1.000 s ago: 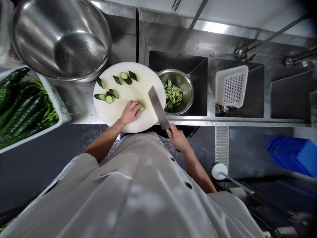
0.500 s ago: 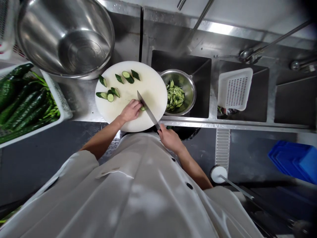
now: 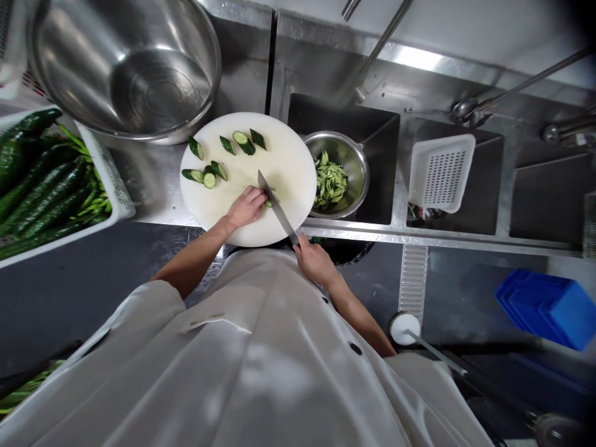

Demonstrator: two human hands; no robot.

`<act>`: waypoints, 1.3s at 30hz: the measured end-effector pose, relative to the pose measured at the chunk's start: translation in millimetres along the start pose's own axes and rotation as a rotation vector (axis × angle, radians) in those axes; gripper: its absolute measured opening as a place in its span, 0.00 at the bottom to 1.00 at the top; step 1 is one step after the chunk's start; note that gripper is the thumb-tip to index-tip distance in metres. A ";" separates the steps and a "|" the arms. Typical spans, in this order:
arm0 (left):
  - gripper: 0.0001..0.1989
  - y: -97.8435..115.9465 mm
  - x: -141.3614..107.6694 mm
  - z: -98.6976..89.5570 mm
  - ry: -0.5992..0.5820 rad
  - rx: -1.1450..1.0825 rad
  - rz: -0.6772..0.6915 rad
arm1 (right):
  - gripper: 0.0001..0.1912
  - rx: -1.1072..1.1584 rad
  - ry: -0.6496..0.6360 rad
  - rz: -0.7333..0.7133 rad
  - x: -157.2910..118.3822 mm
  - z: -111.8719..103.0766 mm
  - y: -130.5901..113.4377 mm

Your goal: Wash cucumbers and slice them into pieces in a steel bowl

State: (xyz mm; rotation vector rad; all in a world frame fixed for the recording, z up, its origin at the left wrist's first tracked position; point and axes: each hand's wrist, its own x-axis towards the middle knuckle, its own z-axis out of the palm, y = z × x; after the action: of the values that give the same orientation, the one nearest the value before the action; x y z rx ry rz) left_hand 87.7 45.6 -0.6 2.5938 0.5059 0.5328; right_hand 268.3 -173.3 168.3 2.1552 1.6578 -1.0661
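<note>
My right hand (image 3: 313, 257) is wrapped round the handle of a knife (image 3: 278, 208), whose blade slants up and left over the round white cutting board (image 3: 293, 149). Against the blade's left side, my left hand (image 3: 248, 207) presses a small cucumber piece (image 3: 269, 202) with bent fingers. A thin green slice lies just right of the blade. Several cut cucumber chunks (image 3: 209, 180) rest on the board's upper left part. Beside the board, a metal bowl (image 3: 359, 180) holds many cucumber slices (image 3: 329, 181).
A large steel basin (image 3: 161, 93) stands behind the board at the left. Whole cucumbers (image 3: 44, 192) fill a white basket (image 3: 118, 192) at far left. Right of the bowl, a white perforated basket (image 3: 442, 174) sits in a sink. Blue crates (image 3: 549, 307) are at lower right.
The view has shifted slightly. A thin green slice now shows on the right side of the blade. Both hands keep nearly the same place and grip.
</note>
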 end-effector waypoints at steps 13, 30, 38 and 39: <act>0.14 0.6 -0.9 0.0 0.051 0.034 -0.001 | 0.21 0.024 0.008 -0.005 0.5 -0.9 -2.3; 0.18 3.6 -0.3 1.2 0.006 0.009 -0.033 | 0.21 0.164 0.108 -0.061 19.0 9.8 1.6; 0.17 -64.5 -4.6 -68.8 0.068 0.217 -0.278 | 0.16 0.294 0.071 -0.201 -4.2 23.3 32.8; 0.17 -75.8 -2.8 -78.7 0.023 0.231 -0.272 | 0.15 0.324 0.083 -0.205 2.5 27.4 35.6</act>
State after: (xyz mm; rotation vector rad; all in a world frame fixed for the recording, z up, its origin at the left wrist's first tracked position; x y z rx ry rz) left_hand 30.8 134.8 26.9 2.6731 0.9621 0.4328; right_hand 289.7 -199.1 138.4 2.2852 1.8894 -1.4075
